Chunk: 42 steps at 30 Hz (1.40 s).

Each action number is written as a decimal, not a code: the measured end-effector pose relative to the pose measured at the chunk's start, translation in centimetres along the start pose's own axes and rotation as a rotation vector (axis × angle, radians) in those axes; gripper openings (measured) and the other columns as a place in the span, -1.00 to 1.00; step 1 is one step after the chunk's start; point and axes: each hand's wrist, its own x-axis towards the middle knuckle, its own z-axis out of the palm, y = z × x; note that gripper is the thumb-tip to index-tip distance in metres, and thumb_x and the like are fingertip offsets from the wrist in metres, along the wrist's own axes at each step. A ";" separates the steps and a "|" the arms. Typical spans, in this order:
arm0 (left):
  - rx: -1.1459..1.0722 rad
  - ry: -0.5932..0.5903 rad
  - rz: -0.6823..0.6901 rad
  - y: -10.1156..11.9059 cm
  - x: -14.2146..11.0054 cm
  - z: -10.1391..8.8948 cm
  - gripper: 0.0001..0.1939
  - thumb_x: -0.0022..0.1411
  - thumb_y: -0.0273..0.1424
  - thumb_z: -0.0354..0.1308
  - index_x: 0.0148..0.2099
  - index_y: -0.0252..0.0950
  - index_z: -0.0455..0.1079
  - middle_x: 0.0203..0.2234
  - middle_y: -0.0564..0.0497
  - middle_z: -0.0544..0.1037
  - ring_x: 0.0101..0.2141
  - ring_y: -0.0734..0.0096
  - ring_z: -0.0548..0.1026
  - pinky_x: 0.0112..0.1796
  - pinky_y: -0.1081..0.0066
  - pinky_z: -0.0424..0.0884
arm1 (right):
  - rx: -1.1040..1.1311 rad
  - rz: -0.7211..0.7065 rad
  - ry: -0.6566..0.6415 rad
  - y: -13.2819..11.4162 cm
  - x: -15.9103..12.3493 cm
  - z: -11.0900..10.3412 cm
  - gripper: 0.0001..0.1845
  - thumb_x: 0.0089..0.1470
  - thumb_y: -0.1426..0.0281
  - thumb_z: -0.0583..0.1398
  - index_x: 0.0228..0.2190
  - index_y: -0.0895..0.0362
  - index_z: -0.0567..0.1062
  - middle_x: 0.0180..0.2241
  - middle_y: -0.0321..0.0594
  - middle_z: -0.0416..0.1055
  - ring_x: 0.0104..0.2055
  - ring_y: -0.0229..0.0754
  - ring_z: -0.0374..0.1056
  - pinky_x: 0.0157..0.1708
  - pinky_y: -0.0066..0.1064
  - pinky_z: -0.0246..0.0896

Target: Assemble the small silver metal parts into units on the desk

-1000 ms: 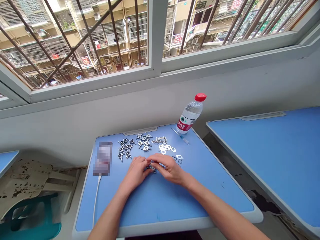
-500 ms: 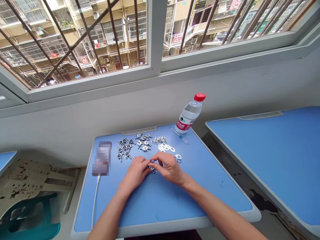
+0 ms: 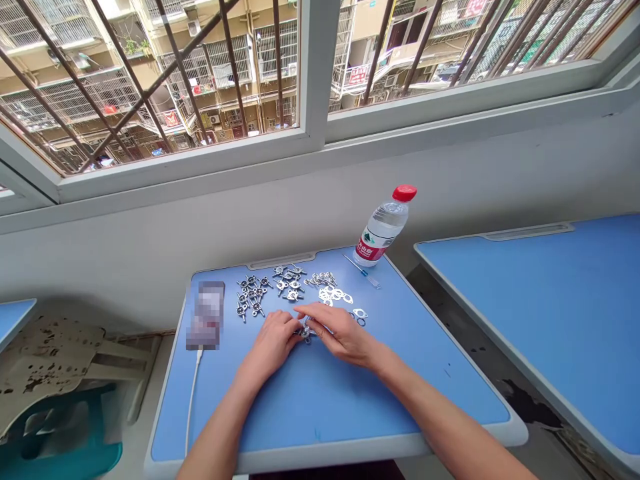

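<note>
Right hand (image 3: pixel 346 335) has straightened its fingers over the metal part (image 3: pixel 305 332) the left hand (image 3: pixel 273 337) grips, its own hold unclear.

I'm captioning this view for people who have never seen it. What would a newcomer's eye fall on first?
Probably the red-capped bottle near the far right corner of the blue desk. Next, the left hand and right hand, close together at a small metal part near the desk's middle, with metal fittings grouped beyond them. Above, the barred window fills much of the top.
</note>
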 end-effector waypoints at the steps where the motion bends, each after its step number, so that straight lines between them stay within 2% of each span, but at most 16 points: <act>1: 0.005 -0.001 0.000 0.0 0.0 -0.1 -0.96 0.32 -0.46 0.11 -0.20 -0.26 0.38 -0.26 -0.02 0.49 -0.22 0.25 0.39 -0.17 0.28 0.33 | 0.018 0.000 -0.009 -0.1 0.0 0.0 -0.61 0.28 0.51 -0.02 0.09 0.07 0.33 -0.18 -0.11 0.52 -0.19 -0.16 0.45 -0.27 -0.35 0.40; 13: 0.010 -0.026 0.012 0.4 -0.1 -0.6 -0.88 0.33 -0.53 0.04 -0.15 -0.24 0.35 -0.19 -0.03 0.49 -0.19 0.25 0.39 -0.13 0.24 0.36 | 0.020 0.005 0.030 -0.3 0.1 0.3 -0.72 0.29 0.49 -0.01 -0.05 0.09 0.41 -0.26 -0.14 0.56 -0.26 -0.16 0.47 -0.29 -0.35 0.39; 18: 0.043 -0.029 0.003 0.4 -0.2 -0.5 -0.88 0.33 -0.54 0.03 -0.20 -0.25 0.35 -0.28 -0.02 0.46 -0.24 0.25 0.36 -0.18 0.27 0.36 | -0.031 -0.009 0.096 -0.4 0.4 0.5 -0.81 0.29 0.48 0.02 -0.23 0.09 0.44 -0.43 -0.22 0.51 -0.48 -0.23 0.33 -0.43 -0.38 0.23; 22: 0.028 -0.022 0.005 0.5 -0.2 -0.4 -0.86 0.33 -0.55 0.01 -0.24 -0.24 0.35 -0.31 -0.01 0.43 -0.25 0.26 0.35 -0.20 0.29 0.35 | -0.137 0.002 0.109 -0.7 0.4 0.9 -0.78 0.29 0.49 0.01 -0.31 0.10 0.43 -0.51 -0.25 0.46 -0.54 -0.24 0.22 -0.47 -0.40 0.14; 28: 0.022 -0.020 0.015 0.5 -0.2 -0.3 -0.85 0.33 -0.57 0.00 -0.22 -0.25 0.34 -0.24 -0.02 0.46 -0.24 0.27 0.35 -0.17 0.28 0.35 | -0.214 0.012 0.142 -1.0 0.2 1.4 -0.79 0.27 0.51 0.01 -0.31 0.10 0.41 -0.52 -0.25 0.44 -0.52 -0.22 0.19 -0.48 -0.41 0.11; 35: 0.032 -0.025 0.007 0.6 -0.2 -0.3 -0.83 0.33 -0.56 -0.01 -0.21 -0.23 0.37 -0.26 -0.01 0.46 -0.23 0.27 0.36 -0.16 0.25 0.36 | -0.249 0.040 0.154 -1.0 0.1 1.7 -0.77 0.28 0.49 0.00 -0.34 0.10 0.41 -0.56 -0.27 0.39 -0.53 -0.22 0.19 -0.49 -0.40 0.10; 42: 0.041 -0.029 0.016 0.5 -0.2 -0.3 -0.86 0.34 -0.54 0.01 -0.18 -0.25 0.36 -0.24 -0.03 0.47 -0.21 0.26 0.36 -0.14 0.25 0.35 | -0.061 0.053 0.118 -0.3 0.0 1.0 -0.83 0.27 0.47 0.04 -0.18 0.10 0.41 -0.40 -0.20 0.50 -0.39 -0.19 0.39 -0.37 -0.38 0.31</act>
